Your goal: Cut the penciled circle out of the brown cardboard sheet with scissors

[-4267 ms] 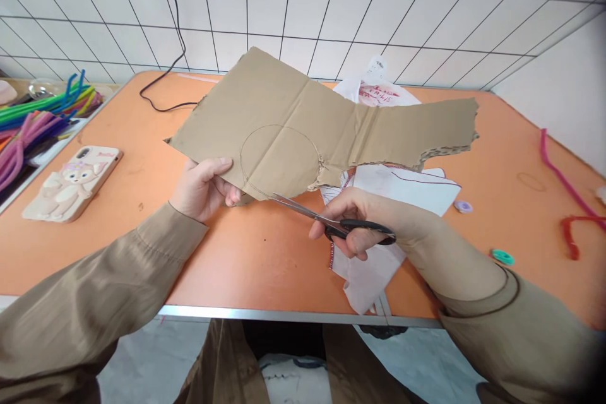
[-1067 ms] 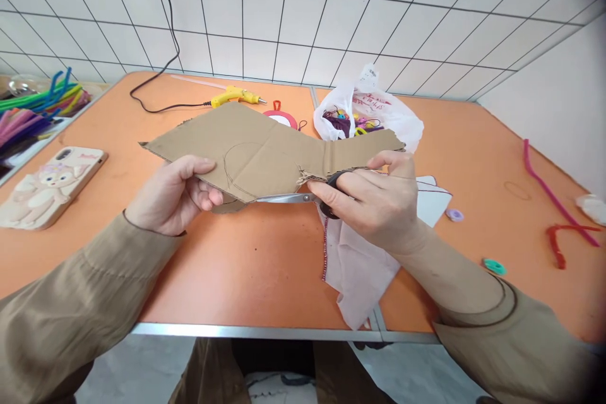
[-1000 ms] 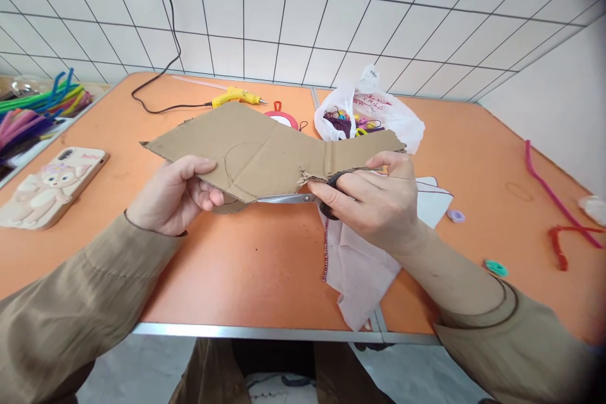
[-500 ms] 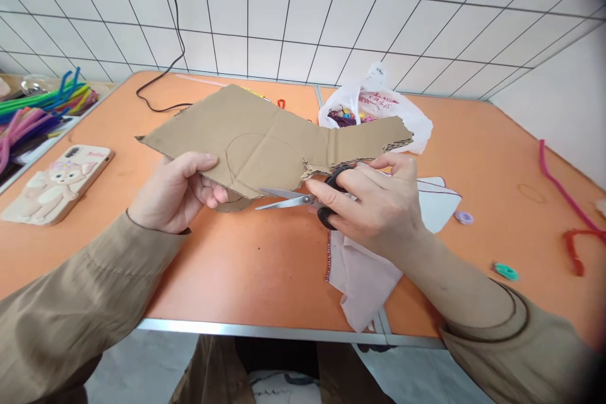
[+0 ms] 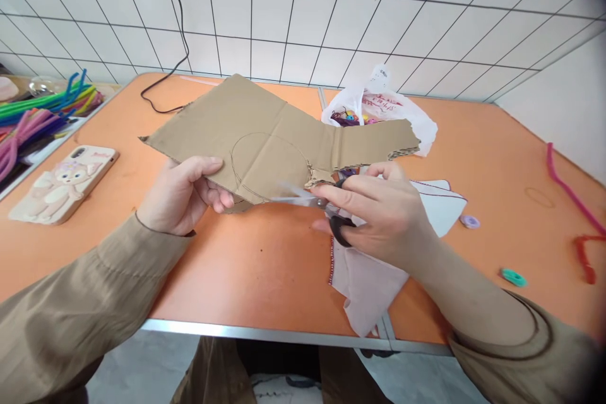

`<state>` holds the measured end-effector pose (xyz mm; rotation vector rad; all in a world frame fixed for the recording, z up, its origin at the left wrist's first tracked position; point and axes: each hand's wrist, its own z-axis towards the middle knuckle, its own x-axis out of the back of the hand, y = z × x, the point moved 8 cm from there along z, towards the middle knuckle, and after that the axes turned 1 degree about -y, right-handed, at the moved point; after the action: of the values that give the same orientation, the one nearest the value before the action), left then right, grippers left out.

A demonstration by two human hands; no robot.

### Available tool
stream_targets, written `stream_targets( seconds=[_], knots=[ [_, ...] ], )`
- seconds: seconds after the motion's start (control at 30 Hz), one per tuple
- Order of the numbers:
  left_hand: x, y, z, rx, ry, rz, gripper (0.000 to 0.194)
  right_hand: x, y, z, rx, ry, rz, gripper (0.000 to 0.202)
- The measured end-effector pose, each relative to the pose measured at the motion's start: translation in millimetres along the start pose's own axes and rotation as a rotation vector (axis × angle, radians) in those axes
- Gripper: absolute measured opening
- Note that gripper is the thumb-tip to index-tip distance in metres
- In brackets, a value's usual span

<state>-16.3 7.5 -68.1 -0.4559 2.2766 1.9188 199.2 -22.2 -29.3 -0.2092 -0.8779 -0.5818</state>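
A folded sheet of brown cardboard [image 5: 231,107] with a circle drawn on it is held above the table. My left hand [image 5: 189,192] grips its lower left edge, thumb on top and fingers beneath. My right hand [image 5: 383,208] holds black-handled scissors [image 5: 322,203], with fingers in the loops. The blades point left and lie at the cardboard's near edge, close to the drawn circle; they are blurred. A ragged cut edge with a torn flap [image 5: 320,177] shows just above the scissors' pivot. Below my right hand lies a pale pink cloth [image 5: 369,284].
On the orange table [image 5: 237,278] are a phone in a cartoon case [image 5: 66,183], a white plastic bag [image 5: 421,132] of small colourful items, a purple ring [image 5: 469,221] and a green ring [image 5: 514,277]. Pipe cleaners [image 5: 38,132] lie at the far left. A black cable [image 5: 182,31] hangs behind.
The scissors' lower handle has swung down and the handles are wider apart. The cardboard and both hands appear slightly shifted to the right, along with the whole view.
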Motion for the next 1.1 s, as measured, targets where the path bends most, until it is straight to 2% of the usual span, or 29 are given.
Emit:
stream_targets(
  seconds=[0.1,0.17,0.23,0.3,0.4,0.5,0.57,0.63,0.73,0.97,1.1],
  knots=[
    [0.9,-5.0,1.7,0.016,0.003,-0.048,0.01,-7.8,5.2,-5.3,-0.13,-0.106,0.462,0.024],
    [2.4,-9.7,3.3,0.038,-0.012,-0.058,0.007,-20.7,2.1,-10.2,-0.214,-0.227,0.73,0.03],
    [4.1,-12.4,5.2,0.041,-0.043,-0.046,0.01,-38.3,0.1,-17.7,-0.364,-0.368,0.949,0.036],
    [5.4,-12.5,6.9,0.022,-0.081,-0.02,0.011,-54.0,0.8,-26.1,-0.549,-0.454,1.144,0.045],
    [8.1,-10.7,8.3,-0.019,-0.079,-0.006,0.015,-64.6,5.8,-30.8,-0.725,-0.419,1.365,0.052],
    [10.6,-8.6,8.4,-0.058,-0.03,-0.029,0.018,-68.8,10.4,-32.1,-0.814,-0.339,1.543,0.058],
    [10.0,-8.4,8.6,-0.067,-0.027,-0.035,0.015,-69.0,9.8,-31.9,-0.804,-0.307,1.624,0.06],
    [8.9,-7.4,9.0,-0.078,-0.039,-0.025,0.01,-64.8,7.1,-29.4,-0.724,-0.272,1.68,0.063],
    [12.9,-0.5,8.7,-0.157,0.003,-0.012,0.003,-56.4,4.5,-25.9,-0.621,-0.237,1.709,0.065],
    [14.4,11.6,4.5,-0.382,-0.014,-0.053,0.019,-63.3,19.5,-30.6,-0.794,-0.178,1.66,0.054],
    [16.4,14.6,2.8,-0.391,0.036,-0.099,0.027,-64.1,22.4,-29.6,-0.796,-0.108,1.611,0.054]
  ],
)
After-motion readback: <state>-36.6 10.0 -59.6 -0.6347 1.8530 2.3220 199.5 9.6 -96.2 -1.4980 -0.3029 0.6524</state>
